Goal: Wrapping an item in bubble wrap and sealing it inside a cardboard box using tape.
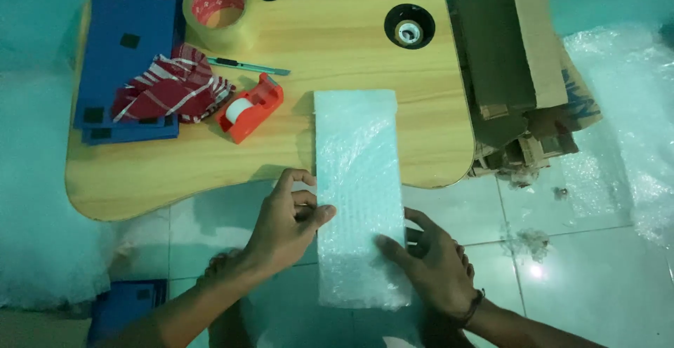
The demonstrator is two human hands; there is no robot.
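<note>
We are holding a bubble-wrapped slab [358, 193] half on the counter [435, 95], half over the floor. The left hand [291, 222] is pinching its left edge; the right hand [432, 264] is closing on the lower right edge. It is looking light, soft-skinned and slippery — best gripped by both long edges, not the loose wrap.
</note>
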